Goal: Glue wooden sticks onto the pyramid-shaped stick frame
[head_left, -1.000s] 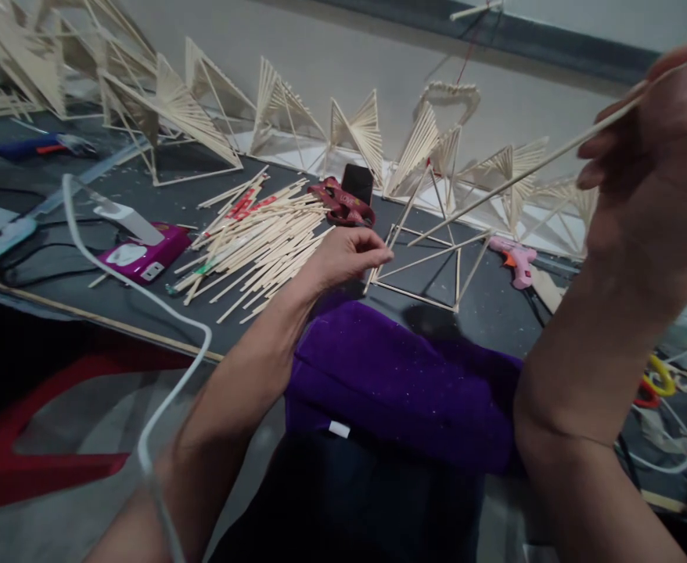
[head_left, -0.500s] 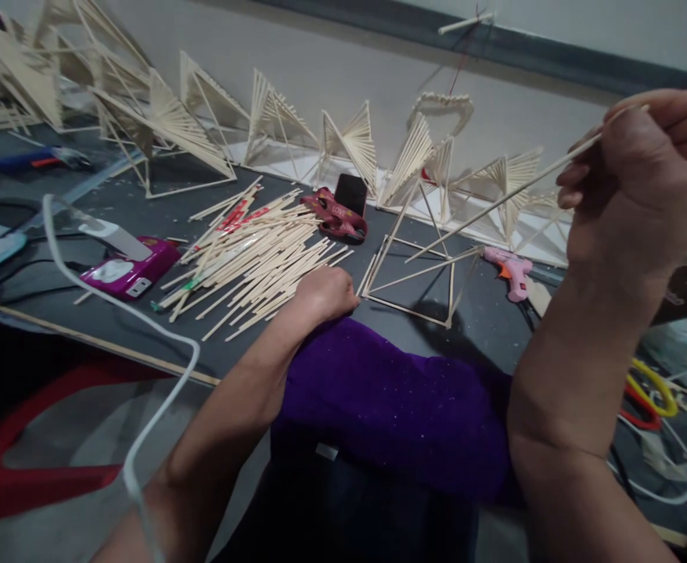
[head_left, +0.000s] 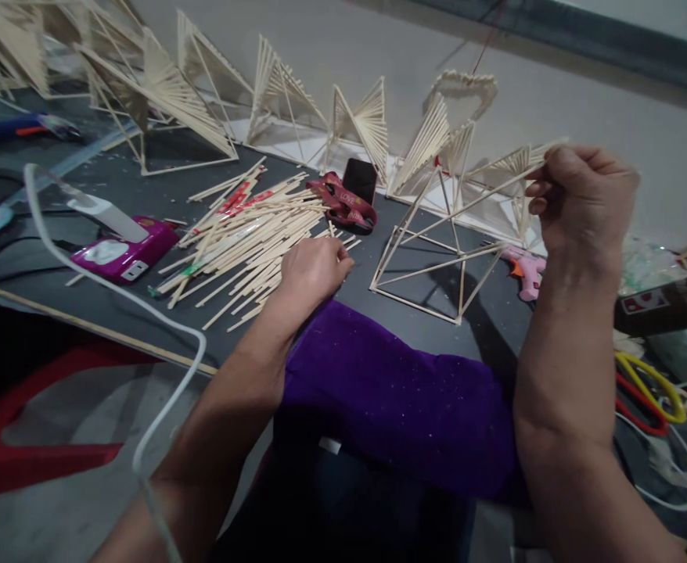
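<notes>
Raised at the right, my right hand (head_left: 587,188) pinches one end of a thin wooden stick (head_left: 490,194). That stick slants down left to the upper left part of a small open frame (head_left: 419,305) of glued sticks on the table. My left hand (head_left: 315,270) is closed beside a loose pile of wooden sticks (head_left: 255,250), left of the frame. Short stick ends show by its fingers, but whether it grips any is hidden. A pink glue gun (head_left: 530,274) lies just right of the frame, partly behind my right wrist.
Several fan-shaped stick models (head_left: 361,129) line the wall. A phone (head_left: 360,180) and red lanyard (head_left: 343,202) lie behind the pile. Left are a purple power strip (head_left: 126,249), white cable (head_left: 173,336) and blue-handled tool (head_left: 15,127). Yellow-handled scissors (head_left: 660,387) lie right. Purple cloth (head_left: 390,399) covers my lap.
My right hand has come down and left with the stick, whose far end stays near the frame's upper left. My left hand has shifted slightly up and left. The view has tilted a little.
</notes>
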The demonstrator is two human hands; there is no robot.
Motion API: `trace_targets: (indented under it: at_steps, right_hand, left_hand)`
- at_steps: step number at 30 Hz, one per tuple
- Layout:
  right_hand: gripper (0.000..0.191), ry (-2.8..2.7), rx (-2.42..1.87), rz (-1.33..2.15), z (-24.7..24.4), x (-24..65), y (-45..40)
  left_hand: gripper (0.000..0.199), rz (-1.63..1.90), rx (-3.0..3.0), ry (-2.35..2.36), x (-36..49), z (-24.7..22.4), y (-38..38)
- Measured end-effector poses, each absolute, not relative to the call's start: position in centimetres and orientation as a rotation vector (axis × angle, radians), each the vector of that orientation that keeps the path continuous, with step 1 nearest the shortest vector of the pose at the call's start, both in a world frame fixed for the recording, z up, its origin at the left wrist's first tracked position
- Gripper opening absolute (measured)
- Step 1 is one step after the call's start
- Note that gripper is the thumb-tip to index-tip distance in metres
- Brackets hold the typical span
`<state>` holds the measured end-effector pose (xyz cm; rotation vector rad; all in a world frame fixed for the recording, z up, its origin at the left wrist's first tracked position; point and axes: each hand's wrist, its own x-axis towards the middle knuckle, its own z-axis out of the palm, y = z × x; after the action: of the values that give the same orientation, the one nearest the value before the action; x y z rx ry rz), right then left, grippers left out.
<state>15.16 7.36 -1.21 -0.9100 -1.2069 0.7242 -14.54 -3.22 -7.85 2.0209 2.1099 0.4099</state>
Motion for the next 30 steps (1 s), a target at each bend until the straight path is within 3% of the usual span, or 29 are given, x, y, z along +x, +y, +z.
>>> trace_targets:
  at_steps: [5, 9, 30]
  right_hand:
    - [0.020, -1.262, -0.989, 0.844, -1.7, 13.8, 6.4]
    - [0.009, -1.322, -0.911, 0.933, -2.3, 12.8, 5.7]
    - [0.007, -1.422, -0.987, 1.065, -3.5, 11.5, 5.8]
  left_hand:
    - [0.025, 0.698, 1.899, 1.703, -13.6, -8.5, -3.2]
    - [0.028, 0.669, 1.661, 1.589, -13.4, -9.6, -2.6]
    - [0.010, 0.629, 1.282, 1.387, -13.2, -10.5, -1.4]
